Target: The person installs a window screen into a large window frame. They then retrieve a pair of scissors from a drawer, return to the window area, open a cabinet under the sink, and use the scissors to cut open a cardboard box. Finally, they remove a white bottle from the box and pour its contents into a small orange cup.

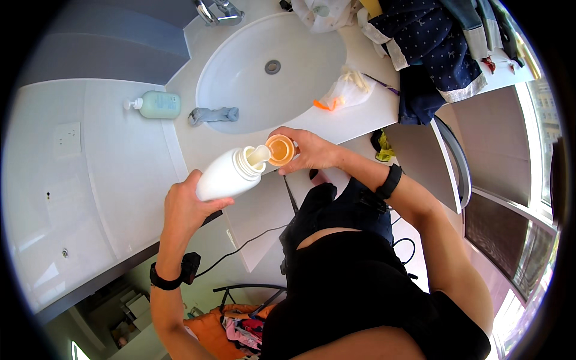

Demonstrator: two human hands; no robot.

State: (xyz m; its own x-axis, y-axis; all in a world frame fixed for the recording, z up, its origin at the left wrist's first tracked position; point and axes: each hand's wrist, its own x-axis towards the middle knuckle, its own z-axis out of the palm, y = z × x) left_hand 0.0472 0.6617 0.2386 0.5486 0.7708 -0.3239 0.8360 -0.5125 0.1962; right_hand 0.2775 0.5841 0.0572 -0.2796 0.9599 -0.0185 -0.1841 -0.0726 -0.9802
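Note:
My left hand [185, 203] is wrapped round a white plastic bottle [223, 177], which tilts with its spouted mouth toward the right. In my right hand [309, 150] is an orange cap [281, 150], its hollow side turned up. The bottle's pouring spout [258, 156] meets the cap's rim, or nearly so; whether they touch I cannot tell. Both things are held in front of the counter's near edge, just short of the sink [210, 66]. A grey-blue sock [214, 115] lies over the sink's left rim.
A pale green pump bottle [161, 105] lies left of the sink, below a chrome faucet [219, 12]. On the right rim sits a mesh bag [348, 90] with orange trim. Dark patterned clothes [429, 45] are heaped at the far right. An open cabinet door [429, 159] juts out below.

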